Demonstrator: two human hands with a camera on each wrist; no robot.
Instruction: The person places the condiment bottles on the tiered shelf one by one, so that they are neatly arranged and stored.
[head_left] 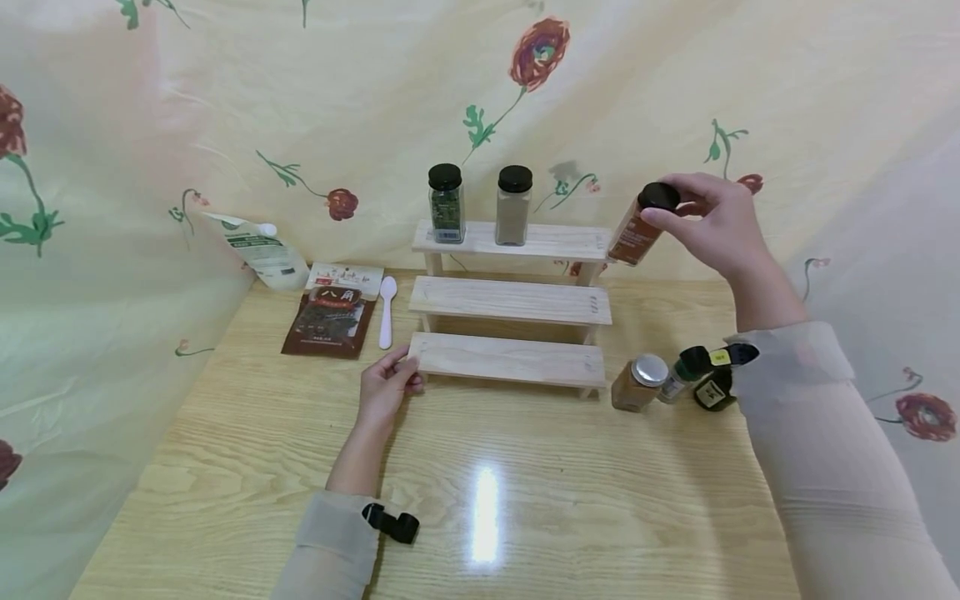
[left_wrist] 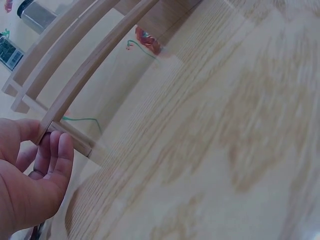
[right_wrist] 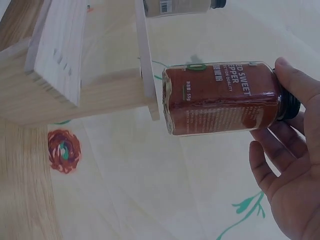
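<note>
A red sweet pepper spice jar (right_wrist: 220, 100) hangs tilted in the air, its black cap pinched by my right hand (head_left: 712, 221). Its base is close to the right end of the top shelf of a three-tier wooden rack (head_left: 510, 300); whether they touch I cannot tell. My left hand (head_left: 388, 385) grips the left end of the lowest shelf, thumb above and fingers curled under, as the left wrist view (left_wrist: 37, 175) also shows. On the top shelf stand a jar of green herbs (head_left: 447, 208) and a jar of pale powder (head_left: 513, 208), both black-capped.
Right of the rack are a silver-capped jar (head_left: 637, 383), a small green-capped bottle (head_left: 682, 375) and a dark bottle (head_left: 714, 392) partly behind the wrist strap. On the left lie a brown spice packet (head_left: 332, 312), a white spoon (head_left: 387, 312) and a white-and-green pouch (head_left: 262, 250) against the cloth.
</note>
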